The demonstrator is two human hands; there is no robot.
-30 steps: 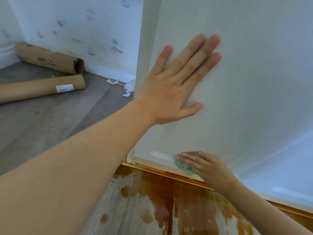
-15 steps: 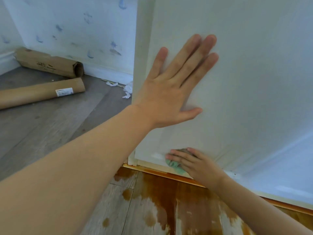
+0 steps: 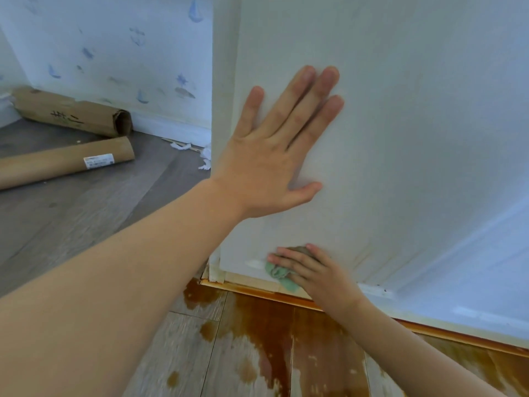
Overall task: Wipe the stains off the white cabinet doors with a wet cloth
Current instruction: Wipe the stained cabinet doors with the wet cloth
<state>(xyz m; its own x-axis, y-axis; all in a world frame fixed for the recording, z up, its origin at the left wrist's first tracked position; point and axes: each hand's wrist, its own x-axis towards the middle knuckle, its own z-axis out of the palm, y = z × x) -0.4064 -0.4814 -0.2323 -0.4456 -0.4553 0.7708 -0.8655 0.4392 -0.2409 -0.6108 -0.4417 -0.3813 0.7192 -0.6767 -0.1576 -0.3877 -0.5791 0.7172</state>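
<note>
- The left hand (image 3: 269,156) lies flat on the white cabinet door (image 3: 415,124). Its fingers are straight and spread a little, and it holds nothing.
- The right hand (image 3: 312,270) is low down, near the bottom edge of the same door. Its fingers press a green cloth (image 3: 282,275) against the door.
- The cloth is bunched up. Part of it pokes out under the fingers and hangs over the bottom edge of the door.
- I cannot tell if the fingers curl round the cloth or just push on it.
- There are faint yellow-brown streaks (image 3: 363,257) on the door just right of the right hand.
- Under the door runs an orange-brown wooden strip (image 3: 257,290).
- The floor (image 3: 257,353) in front of the cabinet has big brown blotches on it.
- To the left, the floor is grey wood.
- Two brown cardboard tubes (image 3: 65,161) lie there, near the wall.
- Some bits of white paper (image 3: 204,156) lie on the floor by the cabinet's corner.
- The wall (image 3: 114,53) behind has small blue pictures on it.
</note>
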